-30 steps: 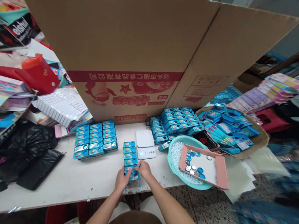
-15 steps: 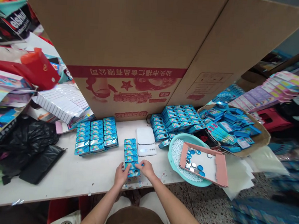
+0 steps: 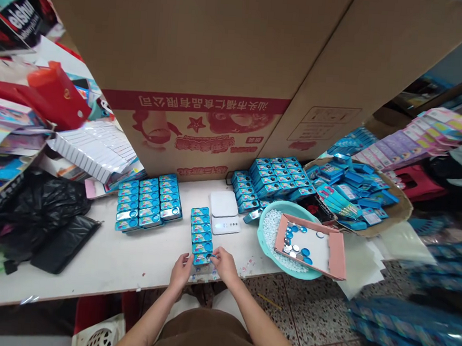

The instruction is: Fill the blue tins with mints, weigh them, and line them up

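A column of several small blue tins (image 3: 200, 236) lies on the white table. The tin nearest me (image 3: 200, 259) shows a dark round opening at its right end, while those behind it have blue round lids in place. My left hand (image 3: 181, 269) rests at the left edge of this nearest tin, thumb and fingers apart. At its right end, my right hand (image 3: 224, 263) pinches what looks like a small round blue lid, mostly hidden by the fingertips. Behind my hands, a white kitchen scale (image 3: 224, 205) stands beside the column.
Stacked blue tins (image 3: 149, 200) stand left, with more stacks (image 3: 278, 176) right of the scale. A turquoise basin (image 3: 263, 244) of white beads carries a pink cardboard tray (image 3: 338, 254) with round lids. A large carton (image 3: 200, 49) rises behind; a black bag (image 3: 47, 202) lies left.
My right hand has shifted from the second-nearest tin to the nearest one. My left hand has moved off the tin tops to the left edge. The second-nearest tin shows a blue lid.
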`<state>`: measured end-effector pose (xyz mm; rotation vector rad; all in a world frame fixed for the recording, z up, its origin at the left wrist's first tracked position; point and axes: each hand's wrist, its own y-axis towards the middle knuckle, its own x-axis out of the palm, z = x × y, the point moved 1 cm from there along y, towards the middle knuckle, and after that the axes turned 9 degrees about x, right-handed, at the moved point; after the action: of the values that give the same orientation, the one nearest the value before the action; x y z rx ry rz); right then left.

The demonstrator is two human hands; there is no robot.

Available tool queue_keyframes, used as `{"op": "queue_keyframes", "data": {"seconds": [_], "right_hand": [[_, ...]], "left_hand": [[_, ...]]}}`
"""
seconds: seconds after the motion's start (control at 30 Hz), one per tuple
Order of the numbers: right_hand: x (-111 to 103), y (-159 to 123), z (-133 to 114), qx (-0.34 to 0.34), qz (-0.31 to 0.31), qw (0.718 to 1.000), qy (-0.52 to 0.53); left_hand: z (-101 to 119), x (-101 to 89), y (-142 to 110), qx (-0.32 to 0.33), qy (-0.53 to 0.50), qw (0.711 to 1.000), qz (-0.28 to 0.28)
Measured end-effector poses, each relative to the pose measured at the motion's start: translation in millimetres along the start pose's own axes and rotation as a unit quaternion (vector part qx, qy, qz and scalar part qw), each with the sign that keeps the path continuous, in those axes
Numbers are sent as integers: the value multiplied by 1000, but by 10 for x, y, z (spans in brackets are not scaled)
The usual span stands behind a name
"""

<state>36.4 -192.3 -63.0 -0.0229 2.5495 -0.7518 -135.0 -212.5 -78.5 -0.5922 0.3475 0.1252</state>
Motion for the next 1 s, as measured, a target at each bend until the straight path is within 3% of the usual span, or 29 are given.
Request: {"op": "queue_keyframes", "data": {"seconds": [0.2, 0.37, 0.57, 0.73, 1.0], "right_hand": [[71, 39, -96, -21, 18, 999, -30], [103, 135, 58, 56, 26, 998, -22], [76, 305, 159, 143, -106, 984, 6], [50, 368, 159, 152, -179, 972, -28], [73, 404, 133, 130, -147, 972, -126]], "left_hand": [[12, -2, -61, -25, -27, 999, 1], [26, -6, -161, -122, -94, 987, -34], [-29, 87, -228, -235, -173, 951, -105], [-23, 224, -233, -230, -210, 940, -136], [21, 416, -179, -236, -256, 933, -91]]}}
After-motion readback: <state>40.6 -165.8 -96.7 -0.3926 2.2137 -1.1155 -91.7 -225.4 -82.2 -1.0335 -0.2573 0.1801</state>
